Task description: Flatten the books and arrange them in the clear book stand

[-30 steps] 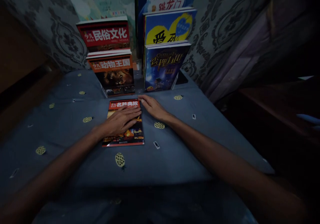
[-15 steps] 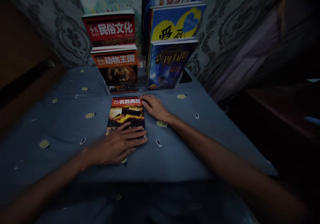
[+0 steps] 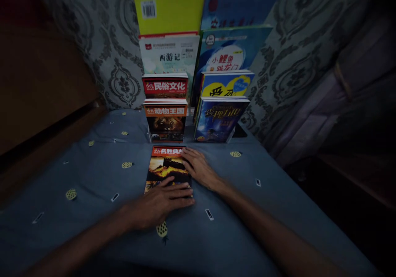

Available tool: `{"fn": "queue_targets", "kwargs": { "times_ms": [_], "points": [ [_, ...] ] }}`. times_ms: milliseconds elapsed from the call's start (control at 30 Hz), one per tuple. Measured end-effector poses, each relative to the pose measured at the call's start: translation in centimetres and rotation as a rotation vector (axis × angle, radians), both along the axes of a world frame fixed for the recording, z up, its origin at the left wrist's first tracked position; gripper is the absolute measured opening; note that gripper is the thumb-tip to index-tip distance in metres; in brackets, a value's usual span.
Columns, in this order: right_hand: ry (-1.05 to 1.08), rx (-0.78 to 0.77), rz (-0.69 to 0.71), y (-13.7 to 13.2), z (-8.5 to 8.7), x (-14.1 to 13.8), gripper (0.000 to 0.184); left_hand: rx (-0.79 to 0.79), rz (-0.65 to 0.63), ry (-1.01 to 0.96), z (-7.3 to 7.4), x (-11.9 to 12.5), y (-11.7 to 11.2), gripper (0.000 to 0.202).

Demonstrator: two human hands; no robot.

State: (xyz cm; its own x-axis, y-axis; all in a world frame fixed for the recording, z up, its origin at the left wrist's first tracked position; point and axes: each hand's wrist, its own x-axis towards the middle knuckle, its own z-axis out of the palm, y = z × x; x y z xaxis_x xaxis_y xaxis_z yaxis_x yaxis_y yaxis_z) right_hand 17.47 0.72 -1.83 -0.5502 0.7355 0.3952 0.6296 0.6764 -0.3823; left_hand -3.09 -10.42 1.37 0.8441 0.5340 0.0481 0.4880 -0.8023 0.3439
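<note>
A red-topped book with a Great Wall picture lies flat on the blue patterned cloth. My left hand rests flat over the book's near end, fingers stretched out to the right. My right hand lies on the book's far right corner and right edge, fingers extended and touching the cover. Neither hand grips the book.
Behind the book, two stepped rows of upright books lean against the patterned wall: a lion-cover book, a dark blue book, red, yellow-and-blue and taller ones above. A wooden ledge runs along the left; dark furniture stands at right.
My left hand slid from the middle of the book down to its near end. The view tilted up, showing more of the book rows. My right hand stayed at the top right corner.
</note>
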Motion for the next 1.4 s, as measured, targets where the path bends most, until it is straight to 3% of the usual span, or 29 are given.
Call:
{"fn": "queue_targets", "kwargs": {
  "times_ms": [200, 500, 600, 833, 967, 1067, 1267, 1400],
  "points": [
    [-0.045, 0.038, -0.013, 0.6, -0.2, -0.5, 0.04, 0.045, 0.021, -0.026, -0.7, 0.1, 1.2, 0.065],
    [-0.067, 0.029, -0.023, 1.0, 0.5, -1.3, 0.038, -0.004, 0.029, -0.032, 0.4, -0.3, 2.1, 0.075],
    [-0.06, 0.014, 0.074, 1.0, 1.1, -2.2, 0.038, 0.002, 0.031, -0.041, 0.2, -0.5, 2.4, 0.071],
    [-0.094, -0.084, 0.452, 2.4, 2.4, -7.0, 0.039, 0.016, 0.042, -0.118, -0.7, -0.6, 2.5, 0.058],
    [-0.117, -0.116, 0.549, 4.0, 2.3, -8.4, 0.042, 0.051, 0.05, -0.127, -1.1, -0.4, 2.5, 0.054],
    [-0.09, -0.096, 0.511, 4.9, 1.8, -7.8, 0.043, 0.058, 0.052, -0.129, -1.2, -0.4, 2.6, 0.055],
    [-0.07, -0.089, 0.243, 5.4, 0.7, -3.6, 0.043, 0.014, 0.054, -0.148, -0.5, -0.4, 2.1, 0.051],
    [-0.037, -0.08, 0.151, 4.7, 0.2, -1.6, 0.044, -0.046, 0.165, -0.206, -0.3, -0.7, 3.0, 0.041]
  ]
}}
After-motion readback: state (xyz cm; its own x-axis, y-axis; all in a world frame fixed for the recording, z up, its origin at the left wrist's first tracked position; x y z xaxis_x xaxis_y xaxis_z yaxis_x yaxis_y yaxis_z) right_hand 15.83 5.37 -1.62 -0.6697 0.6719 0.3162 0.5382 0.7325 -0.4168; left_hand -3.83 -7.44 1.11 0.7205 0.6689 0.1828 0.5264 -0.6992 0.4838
